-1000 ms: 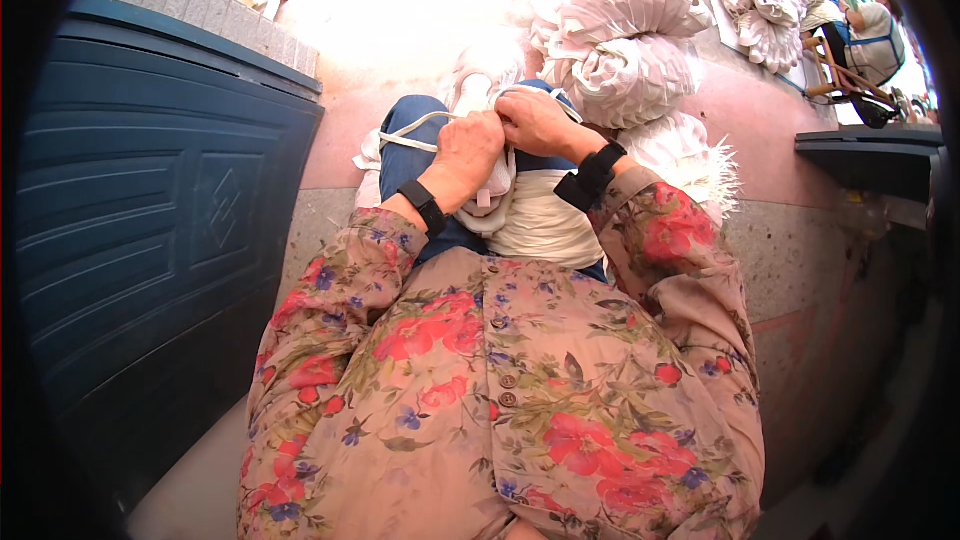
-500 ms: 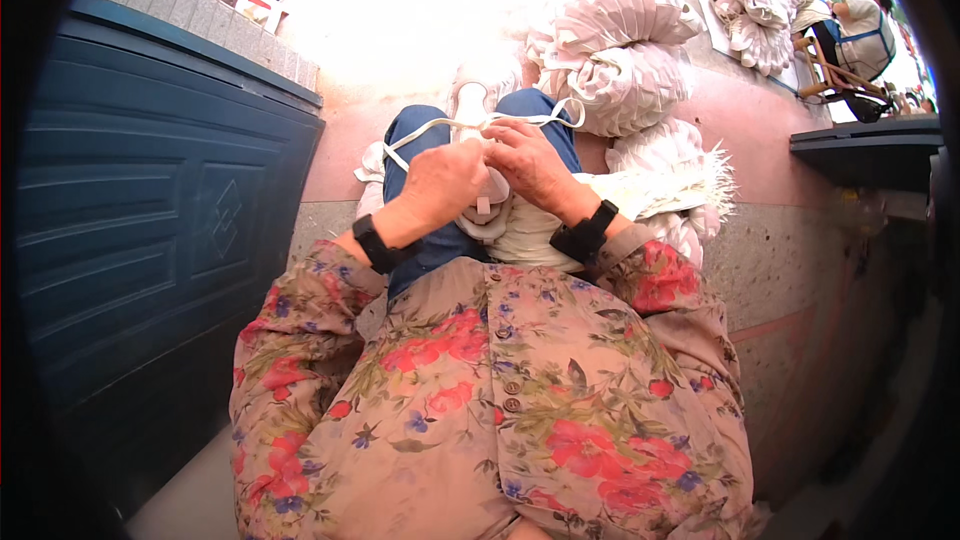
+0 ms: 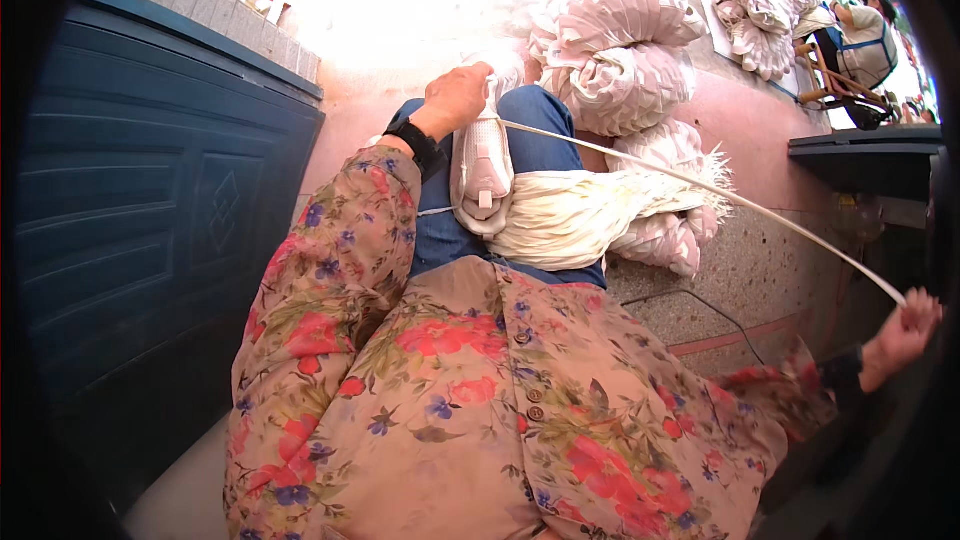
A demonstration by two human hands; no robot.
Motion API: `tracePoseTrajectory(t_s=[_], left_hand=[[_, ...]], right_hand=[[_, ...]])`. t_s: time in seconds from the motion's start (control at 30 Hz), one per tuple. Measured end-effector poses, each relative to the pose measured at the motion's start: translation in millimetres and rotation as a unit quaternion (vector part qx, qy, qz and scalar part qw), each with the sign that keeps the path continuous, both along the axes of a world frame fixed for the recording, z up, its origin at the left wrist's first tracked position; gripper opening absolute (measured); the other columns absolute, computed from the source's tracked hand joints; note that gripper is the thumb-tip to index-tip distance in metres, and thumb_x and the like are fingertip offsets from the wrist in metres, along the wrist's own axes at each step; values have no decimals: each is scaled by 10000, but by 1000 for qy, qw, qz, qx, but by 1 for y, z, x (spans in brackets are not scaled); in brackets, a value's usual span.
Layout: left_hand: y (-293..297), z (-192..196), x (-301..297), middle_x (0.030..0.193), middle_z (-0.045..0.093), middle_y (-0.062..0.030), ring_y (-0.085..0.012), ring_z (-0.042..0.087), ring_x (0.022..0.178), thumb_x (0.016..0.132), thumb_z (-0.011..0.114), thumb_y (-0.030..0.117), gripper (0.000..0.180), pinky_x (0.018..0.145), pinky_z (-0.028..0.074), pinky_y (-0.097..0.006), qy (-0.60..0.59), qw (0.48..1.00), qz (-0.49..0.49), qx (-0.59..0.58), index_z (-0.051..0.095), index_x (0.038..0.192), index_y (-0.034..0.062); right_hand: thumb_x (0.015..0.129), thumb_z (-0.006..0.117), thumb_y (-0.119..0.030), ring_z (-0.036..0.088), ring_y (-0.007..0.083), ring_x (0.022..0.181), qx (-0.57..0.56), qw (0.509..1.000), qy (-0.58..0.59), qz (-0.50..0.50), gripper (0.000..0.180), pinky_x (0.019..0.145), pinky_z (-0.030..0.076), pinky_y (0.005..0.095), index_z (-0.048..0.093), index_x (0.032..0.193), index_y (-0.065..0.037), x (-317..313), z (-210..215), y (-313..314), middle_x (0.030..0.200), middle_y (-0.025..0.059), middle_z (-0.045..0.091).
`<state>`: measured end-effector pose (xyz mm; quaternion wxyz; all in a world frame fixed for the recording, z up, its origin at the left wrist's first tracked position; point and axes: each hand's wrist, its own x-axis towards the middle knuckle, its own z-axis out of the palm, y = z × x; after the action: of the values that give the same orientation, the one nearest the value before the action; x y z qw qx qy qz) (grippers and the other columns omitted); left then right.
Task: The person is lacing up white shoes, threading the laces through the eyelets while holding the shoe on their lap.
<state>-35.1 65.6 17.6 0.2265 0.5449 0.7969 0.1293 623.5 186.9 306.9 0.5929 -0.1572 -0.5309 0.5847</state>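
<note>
A pale pink-and-white shoe upper (image 3: 485, 165) lies between my knees. At its far end my left hand (image 3: 455, 100) is closed on it. A cream shoelace (image 3: 740, 202) runs taut from the upper out to the far right. The lace's end is pinched in my right hand (image 3: 905, 330), with that arm stretched wide. Across my right thigh lies a thick bundle of cream laces (image 3: 560, 215). The left fingertips are partly hidden behind the hand.
Nested stacks of pale shoe uppers (image 3: 625, 60) rest on the floor beyond my right knee, with another stack (image 3: 665, 240) beside the laces. A dark blue panelled door (image 3: 160, 210) flanks my left. Another person (image 3: 865, 45) sits at the far right near more uppers (image 3: 755, 25).
My right hand has swung far out to the right, drawing the lace straight. My left hand has moved to the upper's far end. Both hands were together over the upper before.
</note>
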Motion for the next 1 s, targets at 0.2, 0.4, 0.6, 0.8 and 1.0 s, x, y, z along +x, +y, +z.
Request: tracePoseTrajectory(t_s=[0.2, 0.4, 0.6, 0.8, 1.0], left_hand=[[-18, -5, -2, 930, 621, -130, -322, 576, 871, 808, 488, 167, 223, 750, 444, -399, -72, 989, 80, 101, 599, 988, 96], [-75, -2, 9, 728, 592, -44, -101, 511, 682, 826, 531, 192, 241, 629, 418, -247, -304, 937, 156, 71, 621, 852, -30], [-94, -23, 4, 738, 620, -69, -139, 556, 671, 811, 542, 193, 250, 630, 437, -269, -309, 918, 233, 84, 616, 855, -41], [-82, -20, 7, 754, 591, -212, -314, 602, 732, 802, 507, 206, 244, 643, 458, -353, -88, 971, 179, 133, 618, 849, -6], [-83, -25, 2, 770, 600, -203, -330, 596, 746, 804, 497, 216, 250, 650, 461, -374, -109, 972, 170, 120, 618, 850, 2]], right_hand=[[875, 392, -19, 233, 79, 495, -115, 989, 22, -90, 95, 435, 202, 235, 404, 786, -48, 52, -62, 8, 571, -8, 217], [878, 485, -130, 265, 19, 449, -260, 929, -205, -167, 82, 381, 199, 183, 531, 883, -62, -220, -192, -10, 562, -70, 304], [846, 538, -205, 468, 79, 638, -32, 896, -430, 110, 209, 586, 406, 242, 604, 826, -7, -434, -293, -58, 697, 16, 547], [808, 512, -217, 559, 390, 735, 187, 776, -579, 170, 222, 638, 425, 469, 558, 770, -3, -533, -290, -94, 724, 223, 577], [787, 531, -206, 560, 391, 713, 169, 786, -571, 166, 210, 628, 430, 469, 553, 735, -4, -526, -296, -109, 702, 220, 576]])
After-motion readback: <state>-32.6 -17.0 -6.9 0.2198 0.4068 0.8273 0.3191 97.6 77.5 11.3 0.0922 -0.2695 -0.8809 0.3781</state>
